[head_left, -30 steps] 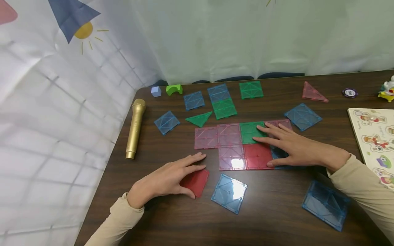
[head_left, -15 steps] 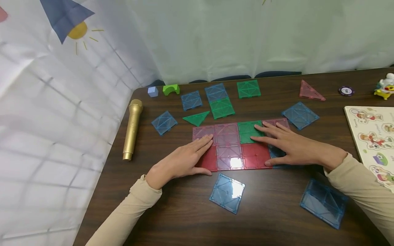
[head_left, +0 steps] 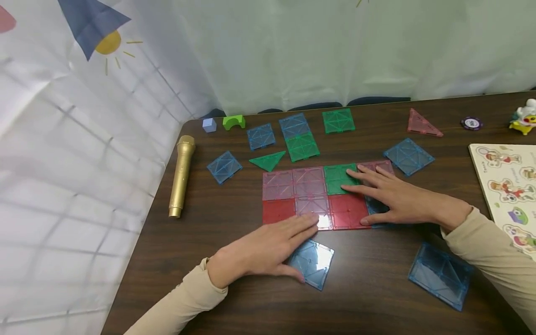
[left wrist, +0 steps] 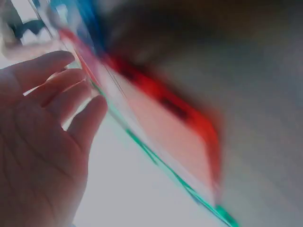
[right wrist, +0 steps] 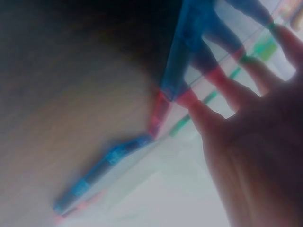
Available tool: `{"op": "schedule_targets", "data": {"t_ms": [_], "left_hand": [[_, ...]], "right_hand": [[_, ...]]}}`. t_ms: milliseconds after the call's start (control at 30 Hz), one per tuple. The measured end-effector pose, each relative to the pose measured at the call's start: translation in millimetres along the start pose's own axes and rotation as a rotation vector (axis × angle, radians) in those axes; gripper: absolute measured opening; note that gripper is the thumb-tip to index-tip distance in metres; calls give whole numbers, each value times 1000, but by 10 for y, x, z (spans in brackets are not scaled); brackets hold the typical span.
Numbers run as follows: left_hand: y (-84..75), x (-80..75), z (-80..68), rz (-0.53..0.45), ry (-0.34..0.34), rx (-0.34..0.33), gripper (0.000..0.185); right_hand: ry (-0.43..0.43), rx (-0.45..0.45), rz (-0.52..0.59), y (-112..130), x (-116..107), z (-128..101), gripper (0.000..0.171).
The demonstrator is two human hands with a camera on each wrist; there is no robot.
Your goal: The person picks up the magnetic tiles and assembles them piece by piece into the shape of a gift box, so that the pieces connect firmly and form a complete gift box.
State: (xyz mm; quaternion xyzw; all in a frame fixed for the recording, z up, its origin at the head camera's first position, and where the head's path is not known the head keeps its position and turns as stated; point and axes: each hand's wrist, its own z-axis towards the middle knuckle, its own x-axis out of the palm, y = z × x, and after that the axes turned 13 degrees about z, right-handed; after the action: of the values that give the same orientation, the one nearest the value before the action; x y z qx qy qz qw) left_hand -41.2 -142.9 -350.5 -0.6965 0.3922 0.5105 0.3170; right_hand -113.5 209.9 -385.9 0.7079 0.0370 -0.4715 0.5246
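A flat mat of joined magnetic tiles [head_left: 309,182] lies mid-table, with pink, green and pink squares in the far row and red [head_left: 278,210], pink and red [head_left: 349,211] in the near row. My right hand [head_left: 393,195] rests flat with spread fingers on the mat's right end, over the green tile [head_left: 337,177] and a blue tile [head_left: 376,207]. My left hand [head_left: 272,246] lies with straight fingers over a loose light-blue tile [head_left: 315,265], its fingertips at the mat's near edge. The wrist views are blurred; the left wrist view shows an open palm [left wrist: 42,142] beside the red tile [left wrist: 189,113].
A gold microphone [head_left: 181,177] lies at the left. Loose blue, green and pink tiles lie behind the mat, with a green triangle [head_left: 266,161] among them. Another blue tile [head_left: 439,275] sits near right. A picture puzzle board [head_left: 508,190], a poker chip [head_left: 471,123] and a small toy [head_left: 523,118] are at the right.
My left hand slid the red tile into the mat's near-left corner, let go, then moved right and nearer onto the loose light-blue tile. The right hand has stayed put.
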Motion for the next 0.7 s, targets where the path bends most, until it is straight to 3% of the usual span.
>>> {"op": "schedule_targets", "data": {"t_ms": [100,300,533,700], "left_hand": [[-159,28,28,80,10,39,97],[-224,74,131,183,-5,-16,95],[-245,57,274,141,10,-115,105],[-239,38,291,132,9,-121,106]], "right_hand": [[3,5,0,15,-7,2,80],[-2,6,-10,32,-1,3,81],[6,41,-43,84,2,-12,79],[-38,-24,-149,164,-56,-162,59]]}}
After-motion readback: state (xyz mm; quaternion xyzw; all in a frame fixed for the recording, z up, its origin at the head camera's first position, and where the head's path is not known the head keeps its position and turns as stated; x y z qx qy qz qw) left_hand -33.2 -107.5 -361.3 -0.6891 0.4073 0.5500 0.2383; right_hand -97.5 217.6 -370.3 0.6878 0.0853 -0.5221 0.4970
